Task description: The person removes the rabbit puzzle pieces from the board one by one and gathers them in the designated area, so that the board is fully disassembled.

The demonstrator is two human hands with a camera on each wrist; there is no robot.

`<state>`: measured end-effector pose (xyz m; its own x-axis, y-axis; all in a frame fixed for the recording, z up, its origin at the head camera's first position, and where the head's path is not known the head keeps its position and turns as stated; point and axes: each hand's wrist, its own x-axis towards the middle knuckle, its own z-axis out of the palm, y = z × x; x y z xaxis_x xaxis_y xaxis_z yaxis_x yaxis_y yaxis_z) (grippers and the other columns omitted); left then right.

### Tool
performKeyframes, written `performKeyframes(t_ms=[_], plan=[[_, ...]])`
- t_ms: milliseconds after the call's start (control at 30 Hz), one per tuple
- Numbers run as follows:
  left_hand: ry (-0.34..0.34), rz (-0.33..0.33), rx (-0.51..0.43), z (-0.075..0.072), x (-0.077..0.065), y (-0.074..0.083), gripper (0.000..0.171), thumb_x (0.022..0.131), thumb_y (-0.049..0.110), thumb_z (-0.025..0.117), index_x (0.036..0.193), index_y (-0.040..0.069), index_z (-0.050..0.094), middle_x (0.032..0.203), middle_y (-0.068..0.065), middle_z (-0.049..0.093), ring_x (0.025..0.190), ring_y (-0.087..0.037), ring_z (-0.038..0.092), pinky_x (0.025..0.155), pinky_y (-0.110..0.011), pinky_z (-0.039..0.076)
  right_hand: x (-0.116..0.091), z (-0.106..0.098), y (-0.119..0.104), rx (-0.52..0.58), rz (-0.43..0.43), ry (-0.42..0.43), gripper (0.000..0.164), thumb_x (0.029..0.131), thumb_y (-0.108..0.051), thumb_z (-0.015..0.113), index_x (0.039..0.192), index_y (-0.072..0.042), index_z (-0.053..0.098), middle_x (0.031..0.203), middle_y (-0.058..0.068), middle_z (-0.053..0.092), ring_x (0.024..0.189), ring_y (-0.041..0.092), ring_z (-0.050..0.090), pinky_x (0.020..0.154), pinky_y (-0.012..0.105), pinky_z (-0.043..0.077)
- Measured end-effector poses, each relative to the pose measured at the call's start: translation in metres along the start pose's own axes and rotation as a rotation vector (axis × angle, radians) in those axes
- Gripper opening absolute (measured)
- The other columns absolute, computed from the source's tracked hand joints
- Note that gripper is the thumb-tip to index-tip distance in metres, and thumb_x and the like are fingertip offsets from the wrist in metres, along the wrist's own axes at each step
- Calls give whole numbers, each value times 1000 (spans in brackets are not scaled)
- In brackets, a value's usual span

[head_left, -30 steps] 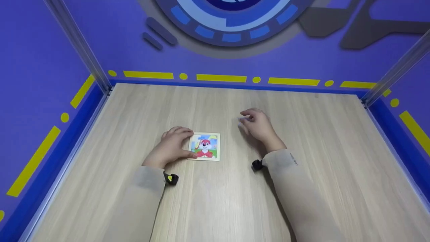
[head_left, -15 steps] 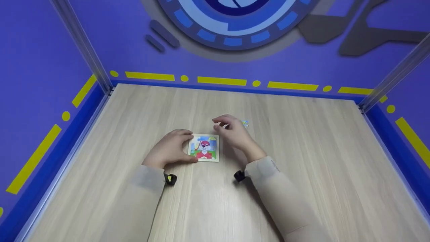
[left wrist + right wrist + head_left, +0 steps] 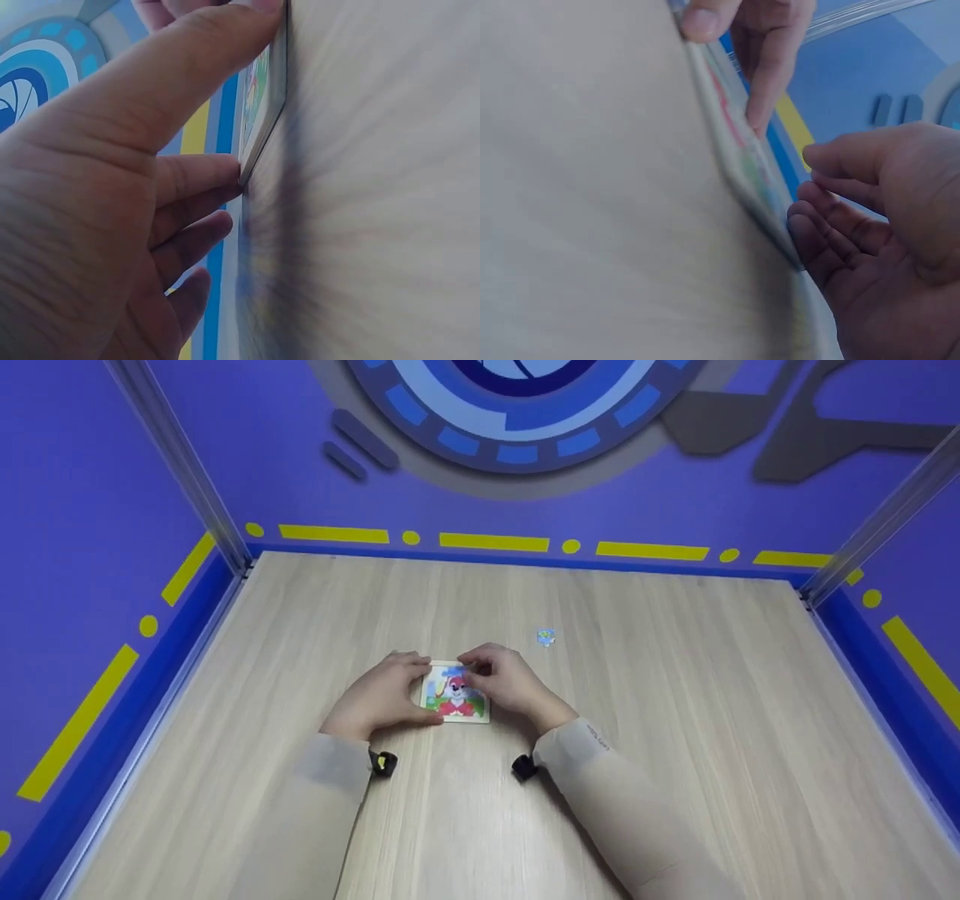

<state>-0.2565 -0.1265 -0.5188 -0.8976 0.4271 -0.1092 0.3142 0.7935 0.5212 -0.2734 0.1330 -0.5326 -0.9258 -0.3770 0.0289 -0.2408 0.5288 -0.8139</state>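
Note:
A square jigsaw puzzle [image 3: 456, 707] in a pale wooden frame lies on the table, its picture a red and white cartoon animal. My left hand [image 3: 379, 694] grips the frame's left side, thumb at the near edge and fingers at the far edge. In the left wrist view that thumb [image 3: 150, 90] lies along the frame. Over the puzzle's upper right part, my right hand [image 3: 510, 679] brings thumb and index finger together in a pinch on a small jigsaw piece, hidden by the fingers. The right wrist view shows its other fingers [image 3: 817, 232] loosely bent by the frame's edge.
A loose blue jigsaw piece [image 3: 546, 637] lies on the wooden table [image 3: 675, 675], behind and to the right of the puzzle. Purple panels [image 3: 525, 514] with yellow stripes enclose the table at the back and both sides.
My right hand has moved left and nearer, from beside the loose piece to over the puzzle. The loose piece is now uncovered. My left hand keeps its grip on the frame.

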Motion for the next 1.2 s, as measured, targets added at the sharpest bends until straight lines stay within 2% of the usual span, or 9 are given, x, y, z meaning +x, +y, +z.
performKeyframes(t_ms=[167, 300, 500, 767, 967, 1200], plan=[[-1, 17, 19, -2, 0, 2, 103, 81, 55, 101, 162, 4, 62, 175, -15, 53, 172, -42, 35, 142, -56, 34, 0, 5, 1, -102, -61, -49, 32, 110, -17, 73, 140, -6, 80, 134, 12, 71, 117, 26, 68, 108, 47, 61], [-3, 37, 35, -1, 0, 2, 102, 82, 55, 100, 161, 2, 62, 174, -16, 54, 174, -41, 33, 143, -56, 31, -1, 8, 4, -195, -122, -76, 33, 113, -18, 69, 143, -7, 79, 135, 13, 67, 122, 28, 64, 113, 49, 59], [-3, 31, 32, -1, 2, 2, 104, 81, 57, 100, 161, 3, 62, 175, -14, 53, 175, -41, 30, 144, -57, 29, -1, 10, 4, -250, -172, -86, 34, 114, -15, 66, 146, -8, 77, 134, 13, 62, 124, 29, 55, 115, 52, 53], [-1, 31, 13, -1, -1, 1, 103, 81, 54, 101, 161, 3, 62, 175, -15, 53, 175, -40, 30, 144, -56, 30, 1, 13, -3, -279, -141, -126, 37, 115, -15, 63, 149, -13, 76, 133, 15, 58, 122, 32, 49, 112, 52, 48], [-5, 34, 7, -1, -1, 3, 103, 82, 55, 101, 161, 2, 61, 176, -15, 52, 176, -39, 28, 144, -57, 30, 7, 13, -6, -247, -92, -113, 34, 111, -14, 66, 143, -14, 79, 131, 14, 62, 122, 33, 54, 112, 52, 49], [3, 41, 14, -1, 0, 3, 102, 81, 54, 101, 160, 2, 63, 174, -15, 55, 175, -40, 30, 143, -56, 32, 10, 14, -7, -271, -93, -108, 31, 110, -14, 68, 139, -14, 78, 135, 15, 63, 126, 36, 55, 113, 54, 51]])
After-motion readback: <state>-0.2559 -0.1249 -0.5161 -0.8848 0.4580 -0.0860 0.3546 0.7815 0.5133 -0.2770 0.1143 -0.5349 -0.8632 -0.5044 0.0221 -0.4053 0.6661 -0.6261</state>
